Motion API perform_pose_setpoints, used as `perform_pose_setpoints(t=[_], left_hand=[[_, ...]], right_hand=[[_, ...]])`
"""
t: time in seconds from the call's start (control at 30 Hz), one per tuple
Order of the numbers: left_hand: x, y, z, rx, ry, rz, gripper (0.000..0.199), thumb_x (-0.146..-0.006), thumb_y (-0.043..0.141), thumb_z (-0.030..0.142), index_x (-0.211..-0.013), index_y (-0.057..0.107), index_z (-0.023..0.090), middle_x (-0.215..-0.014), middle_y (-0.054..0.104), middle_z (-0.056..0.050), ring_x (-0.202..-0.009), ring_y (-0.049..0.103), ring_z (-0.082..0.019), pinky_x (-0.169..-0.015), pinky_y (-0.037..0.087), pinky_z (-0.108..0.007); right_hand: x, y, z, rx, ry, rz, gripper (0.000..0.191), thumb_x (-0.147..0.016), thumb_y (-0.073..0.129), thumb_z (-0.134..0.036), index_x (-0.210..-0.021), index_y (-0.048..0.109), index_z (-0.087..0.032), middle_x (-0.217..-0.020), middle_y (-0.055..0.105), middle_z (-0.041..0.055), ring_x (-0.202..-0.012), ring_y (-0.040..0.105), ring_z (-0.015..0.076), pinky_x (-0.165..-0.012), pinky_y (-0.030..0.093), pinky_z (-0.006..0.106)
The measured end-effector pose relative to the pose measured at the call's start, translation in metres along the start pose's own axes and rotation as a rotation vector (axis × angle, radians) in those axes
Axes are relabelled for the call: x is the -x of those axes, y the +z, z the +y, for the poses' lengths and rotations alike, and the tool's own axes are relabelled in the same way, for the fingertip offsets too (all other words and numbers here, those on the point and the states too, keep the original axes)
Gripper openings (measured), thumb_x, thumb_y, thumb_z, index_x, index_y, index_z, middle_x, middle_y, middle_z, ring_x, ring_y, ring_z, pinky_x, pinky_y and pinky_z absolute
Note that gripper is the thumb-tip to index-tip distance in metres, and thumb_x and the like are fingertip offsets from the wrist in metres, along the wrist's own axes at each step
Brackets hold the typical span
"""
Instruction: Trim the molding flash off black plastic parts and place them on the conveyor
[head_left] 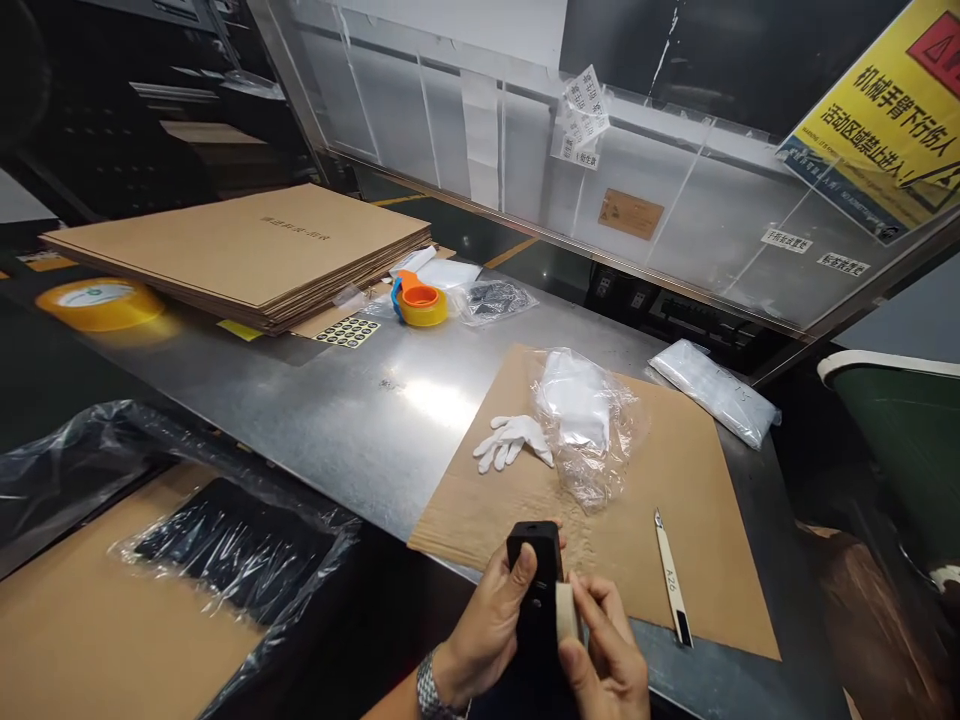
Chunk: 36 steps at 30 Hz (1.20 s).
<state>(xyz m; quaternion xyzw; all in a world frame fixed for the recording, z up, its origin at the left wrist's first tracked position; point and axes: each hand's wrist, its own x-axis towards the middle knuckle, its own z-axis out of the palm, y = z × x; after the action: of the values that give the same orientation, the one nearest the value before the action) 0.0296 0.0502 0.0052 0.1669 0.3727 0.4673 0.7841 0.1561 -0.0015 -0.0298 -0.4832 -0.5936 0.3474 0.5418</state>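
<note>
Hands gripping black device, knife marked "A26"

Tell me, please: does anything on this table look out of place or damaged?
Nothing looks damaged or spilled. A thin white knife lies loose on the cardboard sheet, apart from both hands, and one white glove lies beside a crumpled plastic bag.

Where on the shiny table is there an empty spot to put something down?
The widest bare patch of the metal table lies between the cardboard stack, the yellow tape roll and the white gloves. The brown sheet is bare near the knife. It is crowded around the plastic bag.
</note>
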Motion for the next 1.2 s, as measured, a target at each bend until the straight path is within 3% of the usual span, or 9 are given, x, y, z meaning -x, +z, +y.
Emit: perform_pose_setpoints(t=[0.23, 0.4, 0.6, 0.77, 0.83, 0.9, 1.0, 1.13, 1.2], left_hand=[[-0.011, -0.01, 0.01, 0.172, -0.287, 0.079, 0.055, -0.083, 0.046, 0.051, -0.124, 0.04, 0.015, -0.079, 0.066, -0.01, -0.07, 0.065, -0.023, -0.064, 0.052, -0.039], [-0.002, -0.008, 0.004, 0.086, -0.326, -0.165, 0.063, -0.088, 0.032, 0.053, -0.141, 0.004, 0.035, -0.068, 0.065, -0.004, -0.058, 0.065, -0.02, -0.059, 0.052, -0.037], [0.005, -0.005, -0.005, 0.004, -0.08, -0.107, 0.048, -0.089, 0.037, 0.046, -0.131, 0.045, 0.023, -0.097, 0.066, -0.006, -0.088, 0.062, -0.014, -0.078, 0.048, -0.02], [0.009, -0.006, -0.013, 0.022, -0.306, -0.19, 0.063, -0.084, 0.024, 0.063, -0.139, 0.027, 0.032, -0.067, 0.064, -0.002, -0.052, 0.059, -0.015, -0.047, 0.045, -0.024], [0.011, -0.005, -0.012, -0.053, -0.236, -0.155, 0.059, -0.086, 0.025, 0.06, -0.136, 0.035, 0.031, -0.084, 0.067, -0.004, -0.079, 0.063, -0.017, -0.067, 0.049, -0.027], [0.011, -0.004, -0.008, -0.144, -0.124, -0.125, 0.05, -0.088, 0.03, 0.053, -0.129, 0.047, 0.029, -0.117, 0.061, -0.004, -0.119, 0.045, -0.016, -0.098, 0.033, -0.025], [0.004, -0.005, -0.006, -0.171, -0.109, -0.103, 0.05, -0.088, 0.031, 0.053, -0.123, 0.055, 0.026, -0.132, 0.05, -0.001, -0.133, 0.025, -0.016, -0.108, 0.012, -0.024], [-0.012, -0.013, -0.01, 0.069, -0.247, -0.069, 0.057, -0.086, 0.031, 0.058, -0.129, 0.048, 0.023, -0.093, 0.065, -0.006, -0.091, 0.059, -0.018, -0.087, 0.041, -0.029], [-0.018, -0.017, -0.012, 0.165, -0.3, -0.076, 0.059, -0.084, 0.038, 0.058, -0.134, 0.04, 0.027, -0.071, 0.06, -0.002, -0.062, 0.058, -0.014, -0.064, 0.046, -0.026]], right_hand=[[0.014, -0.032, 0.019, 0.218, -0.159, -0.3, 0.042, -0.088, 0.049, -0.036, -0.13, 0.048, -0.027, -0.1, 0.059, 0.0082, -0.09, 0.059, 0.0204, -0.074, 0.051, 0.031], [-0.013, -0.036, -0.003, 0.413, -0.142, -0.161, 0.043, -0.088, 0.05, -0.021, -0.131, 0.046, -0.025, -0.111, 0.052, 0.0096, -0.101, 0.052, 0.0212, -0.082, 0.049, 0.033], [-0.039, -0.01, -0.03, 0.528, -0.409, -0.353, 0.054, -0.085, 0.049, -0.011, -0.136, 0.037, -0.02, -0.111, 0.043, 0.0125, -0.097, 0.045, 0.022, -0.08, 0.046, 0.039], [-0.047, -0.02, -0.027, 0.57, -0.304, -0.296, 0.048, -0.087, 0.045, -0.008, -0.133, 0.04, -0.021, -0.109, 0.042, 0.0111, -0.098, 0.042, 0.0218, -0.08, 0.045, 0.038], [-0.049, -0.023, -0.03, 0.596, -0.312, -0.273, 0.047, -0.086, 0.046, -0.009, -0.132, 0.042, -0.02, -0.108, 0.043, 0.0111, -0.097, 0.042, 0.022, -0.078, 0.045, 0.038], [-0.051, -0.021, -0.036, 0.681, -0.362, -0.287, 0.044, -0.085, 0.048, -0.009, -0.128, 0.045, -0.017, -0.107, 0.043, 0.0124, -0.096, 0.042, 0.0233, -0.078, 0.045, 0.039], [-0.048, -0.01, -0.046, 0.866, -0.394, -0.368, 0.038, -0.083, 0.049, -0.011, -0.12, 0.052, -0.012, -0.102, 0.046, 0.0147, -0.09, 0.043, 0.0252, -0.072, 0.047, 0.042], [-0.029, 0.008, -0.046, 0.904, -0.431, -0.485, 0.036, -0.079, 0.049, -0.014, -0.114, 0.055, -0.009, -0.092, 0.049, 0.0147, -0.08, 0.045, 0.0243, -0.061, 0.049, 0.039], [-0.017, 0.013, -0.041, 0.842, -0.469, -0.471, 0.035, -0.078, 0.049, -0.014, -0.111, 0.056, -0.01, -0.092, 0.049, 0.0142, -0.079, 0.045, 0.0234, -0.06, 0.049, 0.038]])
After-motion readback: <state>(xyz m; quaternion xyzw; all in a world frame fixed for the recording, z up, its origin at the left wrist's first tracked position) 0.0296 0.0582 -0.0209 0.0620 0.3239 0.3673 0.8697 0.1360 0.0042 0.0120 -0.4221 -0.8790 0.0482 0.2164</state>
